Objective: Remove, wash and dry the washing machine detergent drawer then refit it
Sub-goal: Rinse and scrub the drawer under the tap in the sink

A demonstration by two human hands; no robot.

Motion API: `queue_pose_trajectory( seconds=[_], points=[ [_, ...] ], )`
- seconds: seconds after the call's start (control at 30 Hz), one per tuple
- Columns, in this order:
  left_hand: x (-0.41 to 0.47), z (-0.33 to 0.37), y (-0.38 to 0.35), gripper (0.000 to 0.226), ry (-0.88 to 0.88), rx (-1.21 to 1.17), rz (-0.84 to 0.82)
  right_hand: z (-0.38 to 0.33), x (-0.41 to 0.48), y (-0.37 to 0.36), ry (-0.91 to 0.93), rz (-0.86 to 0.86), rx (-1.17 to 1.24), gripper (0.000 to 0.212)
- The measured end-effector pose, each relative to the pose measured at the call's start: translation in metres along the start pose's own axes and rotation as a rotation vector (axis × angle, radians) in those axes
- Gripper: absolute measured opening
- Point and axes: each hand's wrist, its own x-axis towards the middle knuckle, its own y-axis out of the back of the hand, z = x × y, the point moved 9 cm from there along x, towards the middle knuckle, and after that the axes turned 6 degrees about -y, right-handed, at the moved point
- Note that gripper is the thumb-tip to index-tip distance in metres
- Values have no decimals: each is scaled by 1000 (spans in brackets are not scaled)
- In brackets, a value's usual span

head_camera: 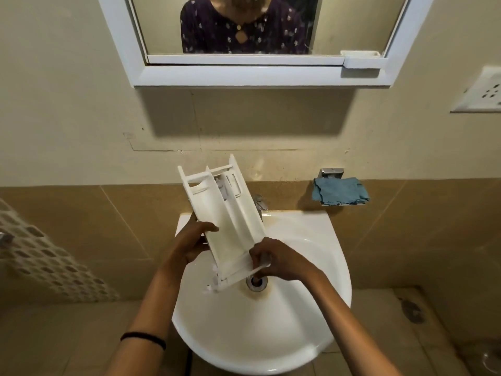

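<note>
The white detergent drawer is held tilted over the white washbasin, its far end raised toward the wall and its front panel low near the drain. My left hand grips the drawer's left side wall. At the drawer's lower right corner, my right hand holds a thin white brush handle against the front end. White suds cling under the drawer's lower edge.
A chrome tap stands behind the drawer on the basin's back rim. To the right, a blue cloth lies on a wall-mounted holder. A white-framed mirror hangs above, with a socket plate at far right.
</note>
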Motion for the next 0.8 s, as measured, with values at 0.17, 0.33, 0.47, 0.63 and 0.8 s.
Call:
queue_pose_trajectory(
  seconds=[0.17, 0.33, 0.47, 0.63, 0.8],
  points=[
    [3, -19, -1, 72, -78, -57, -30, 15, 1, -25, 1, -11, 26, 19],
    [0, -40, 2, 78, -134, 121, -58, 35, 1, 27, -43, 345, 331, 23],
    [-3, -51, 4, 76, -169, 217, -36, 102, 5, 42, -331, 664, 863, 23],
    [-3, -56, 10, 70, -180, 263, -9, 159, 32, -44, -763, 448, 1625, 23],
    [3, -72, 17, 61, -145, 309, 41, 155, 56, -74, -831, 373, 1720, 24]
  ],
)
